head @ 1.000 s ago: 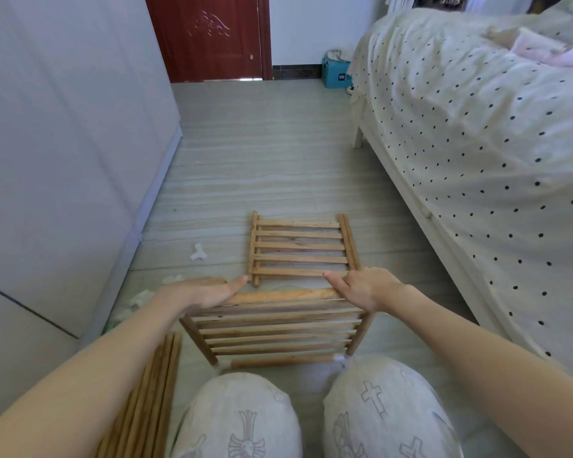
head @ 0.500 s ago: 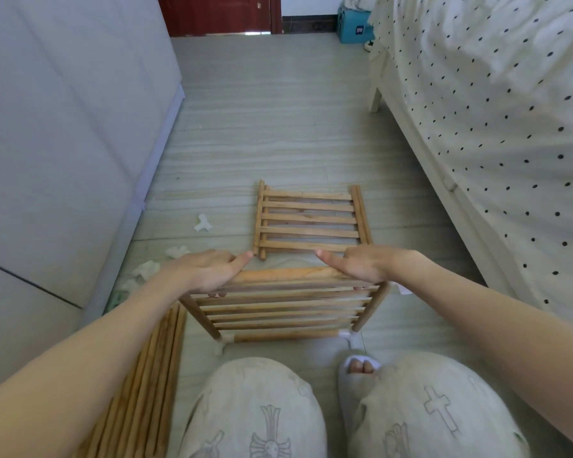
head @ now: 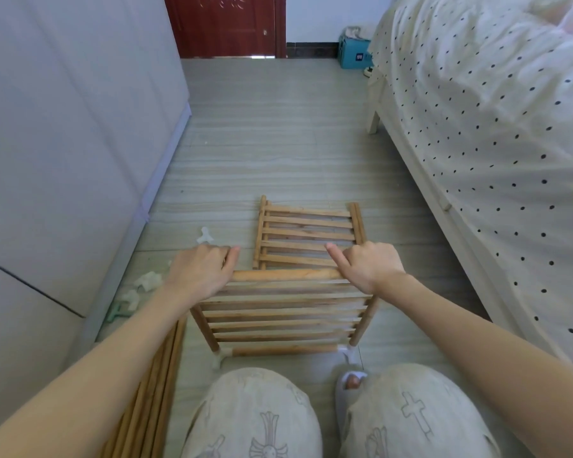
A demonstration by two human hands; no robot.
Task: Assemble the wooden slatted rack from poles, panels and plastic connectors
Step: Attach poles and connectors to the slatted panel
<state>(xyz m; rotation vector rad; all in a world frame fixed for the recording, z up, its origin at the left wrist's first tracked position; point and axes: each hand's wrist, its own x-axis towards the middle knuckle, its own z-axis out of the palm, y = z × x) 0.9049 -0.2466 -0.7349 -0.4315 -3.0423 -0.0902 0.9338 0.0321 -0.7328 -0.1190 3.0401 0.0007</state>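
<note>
Your partly built rack of light-brown wooden slats and round poles [head: 283, 312] stands on the pale grey striped floor [head: 278, 143] just in front of your knees, tilted, with its top pole between your hands. Your left hand [head: 201, 272] rests over the left end of that pole, fingers curled down over the corner. Your right hand [head: 366, 266] grips the right end, forefinger stretched out along the pole and the other fingers folded round it. White plastic connectors [head: 220, 355] cap the two lower corners of the rack nearest you.

Just beyond the rack, a second flat slatted wooden panel [head: 308, 234] lies on the floor, touching or nearly touching the rack's far side. To the rack's left, a bundle of long loose wooden poles [head: 149, 388] lies alongside your left forearm, and a scatter of spare white connectors [head: 146, 282] sits near the grey wardrobe front [head: 63, 143]. To the rack's right stands the bed with its black-dotted cream cover [head: 497, 127].
</note>
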